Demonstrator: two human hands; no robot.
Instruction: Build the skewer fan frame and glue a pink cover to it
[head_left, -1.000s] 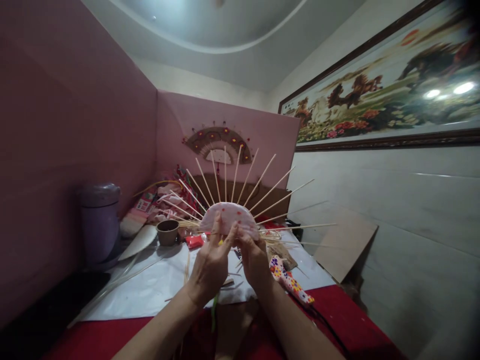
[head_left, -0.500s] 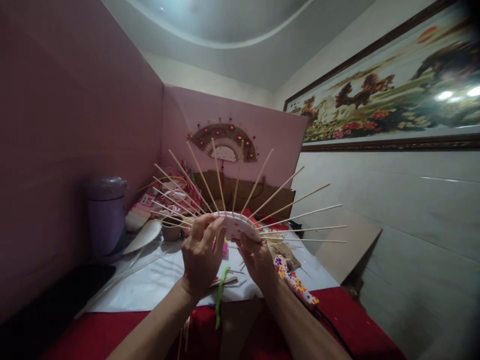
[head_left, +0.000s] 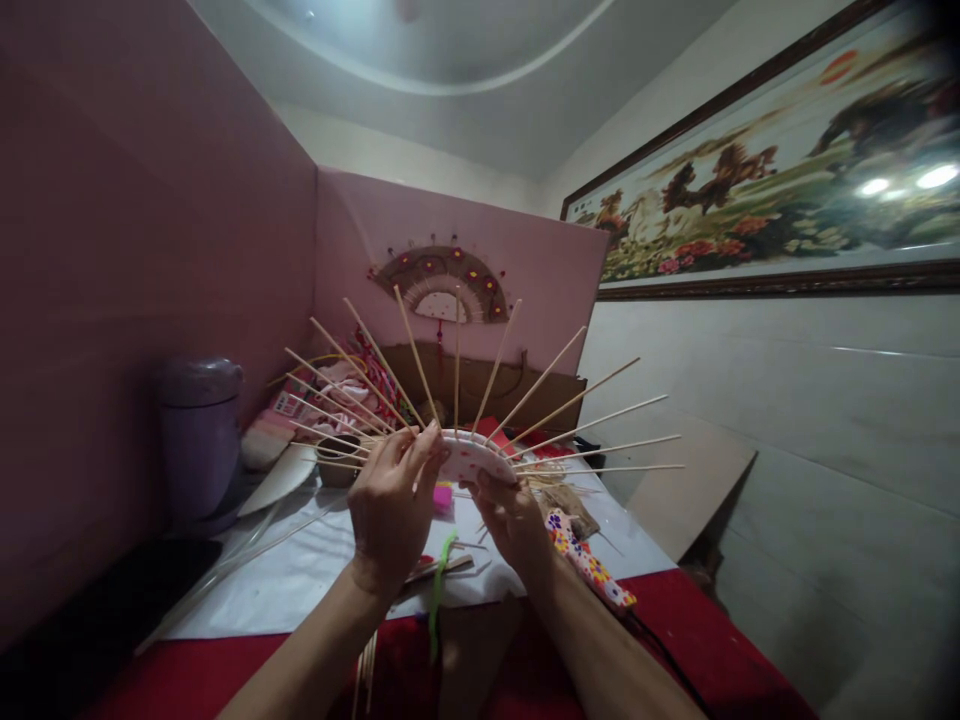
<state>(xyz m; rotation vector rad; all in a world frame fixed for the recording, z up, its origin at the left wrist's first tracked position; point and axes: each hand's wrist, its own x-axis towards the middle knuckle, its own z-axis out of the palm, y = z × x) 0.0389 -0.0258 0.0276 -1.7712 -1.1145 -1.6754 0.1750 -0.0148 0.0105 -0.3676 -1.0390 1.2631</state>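
Note:
Both hands hold up a half-round fan base, white with small red marks, above the table. Thin wooden sticks spread from its curved edge like rays. My left hand grips the left end, its fingers and thumb closed by the root of a stick. At the right end my right hand pinches the base, thumb on the near face. The fingers behind the base are hidden. Under the hands lie a green fuzzy strip and a small pink block.
A finished fan hangs on the pink board behind. To the left stand a purple lidded container and a brown cup. A flower-patterned object with a black cord lies right, near the red cloth.
The fan base has tilted slightly, and its sticks have swung a little leftward at the top. My left hand has shifted left and down along the edge; the right keeps its pinch.

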